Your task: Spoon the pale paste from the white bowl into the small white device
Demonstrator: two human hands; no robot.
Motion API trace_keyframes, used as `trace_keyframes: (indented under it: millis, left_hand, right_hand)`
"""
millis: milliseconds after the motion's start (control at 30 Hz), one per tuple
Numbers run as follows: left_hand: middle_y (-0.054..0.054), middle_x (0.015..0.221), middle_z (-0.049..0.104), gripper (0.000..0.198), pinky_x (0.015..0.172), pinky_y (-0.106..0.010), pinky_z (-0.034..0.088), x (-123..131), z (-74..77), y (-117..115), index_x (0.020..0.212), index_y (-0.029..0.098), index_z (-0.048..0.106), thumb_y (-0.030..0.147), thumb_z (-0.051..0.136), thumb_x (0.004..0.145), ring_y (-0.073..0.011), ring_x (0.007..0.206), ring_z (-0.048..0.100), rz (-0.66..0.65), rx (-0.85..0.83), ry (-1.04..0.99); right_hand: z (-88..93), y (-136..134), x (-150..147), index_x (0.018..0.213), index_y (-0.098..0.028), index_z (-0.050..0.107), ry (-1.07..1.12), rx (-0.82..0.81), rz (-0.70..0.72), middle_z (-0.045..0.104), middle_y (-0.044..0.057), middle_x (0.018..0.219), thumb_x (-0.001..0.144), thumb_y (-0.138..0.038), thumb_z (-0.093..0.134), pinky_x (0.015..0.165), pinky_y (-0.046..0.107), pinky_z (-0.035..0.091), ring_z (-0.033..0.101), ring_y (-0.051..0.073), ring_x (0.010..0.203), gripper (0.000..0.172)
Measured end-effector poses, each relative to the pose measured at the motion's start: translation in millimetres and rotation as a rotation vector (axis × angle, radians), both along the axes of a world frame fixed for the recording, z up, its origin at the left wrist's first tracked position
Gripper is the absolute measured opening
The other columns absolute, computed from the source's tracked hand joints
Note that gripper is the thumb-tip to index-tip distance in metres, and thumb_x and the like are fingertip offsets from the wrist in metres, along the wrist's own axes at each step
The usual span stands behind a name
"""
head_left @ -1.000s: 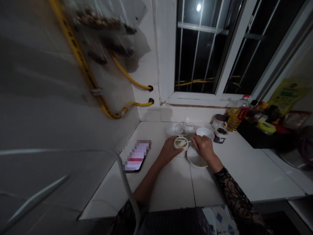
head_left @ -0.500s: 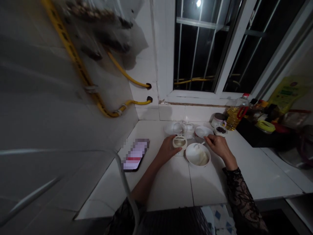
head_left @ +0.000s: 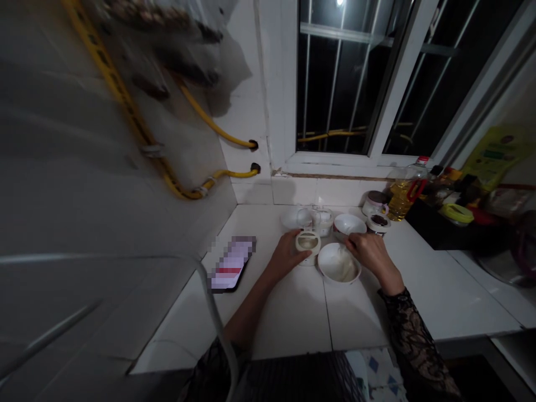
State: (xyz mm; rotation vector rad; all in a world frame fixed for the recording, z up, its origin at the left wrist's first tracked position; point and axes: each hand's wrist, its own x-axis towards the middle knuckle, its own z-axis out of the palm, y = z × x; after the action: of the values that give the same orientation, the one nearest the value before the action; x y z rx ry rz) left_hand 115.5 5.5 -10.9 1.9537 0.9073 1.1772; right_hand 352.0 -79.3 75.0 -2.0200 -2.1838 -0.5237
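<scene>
My left hand (head_left: pixel 286 255) is wrapped round a small round white container (head_left: pixel 308 244) on the white counter (head_left: pixel 293 312). Just right of it stands a white bowl (head_left: pixel 338 263) with something pale inside. My right hand (head_left: pixel 368 252) is at the bowl's far right rim, fingers closed; it seems to pinch a thin utensil, too small to name. Another white bowl (head_left: pixel 349 224) stands behind it.
A phone (head_left: pixel 232 263) lies on the counter to the left. More small bowls and a jar (head_left: pixel 321 219) stand at the back by the window. Jars (head_left: pixel 376 202), an oil bottle (head_left: pixel 402 195) and packets crowd the right. Yellow hoses (head_left: pixel 209 125) run along the left wall.
My right hand moved from over the near bowl out to the right, then came back to the bowl's rim. My left hand stayed on the container.
</scene>
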Motion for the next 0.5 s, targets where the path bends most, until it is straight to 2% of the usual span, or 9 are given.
trace_keyframes:
  millis: [100,300,500]
  left_hand:
    - [-0.012,0.129,0.058,0.060,0.107,-0.047,0.039,-0.3,-0.1,0.1,0.123,0.021,0.054,0.043,0.076,0.072,-0.0288,0.125,0.052,0.009,-0.012,0.000]
    - [-0.011,0.128,0.058,0.060,0.107,-0.047,0.039,0.5,0.2,-0.7,0.123,0.022,0.054,0.042,0.076,0.071,-0.0283,0.125,0.052,0.008,-0.016,-0.023]
    - [-0.011,0.127,0.059,0.059,0.107,-0.046,0.039,1.4,1.1,-2.2,0.122,0.021,0.055,0.039,0.077,0.070,-0.0282,0.124,0.053,0.028,-0.027,-0.013]
  right_hand:
    - [-1.0,-0.4,-2.5,0.075,-0.015,0.071,-0.001,0.055,0.022,0.073,0.015,0.072,0.096,-0.031,0.044,0.056,0.029,0.028,0.067,0.021,0.066,0.038]
    - [-6.7,2.0,-6.1,0.069,-0.017,0.068,0.131,-0.025,0.121,0.071,0.010,0.064,0.096,-0.034,0.046,0.055,0.028,0.024,0.065,0.018,0.063,0.039]
    - [-10.3,3.9,0.8,0.070,-0.017,0.067,0.206,-0.060,0.088,0.070,0.010,0.068,0.096,-0.034,0.044,0.055,0.027,0.023,0.062,0.018,0.064,0.038]
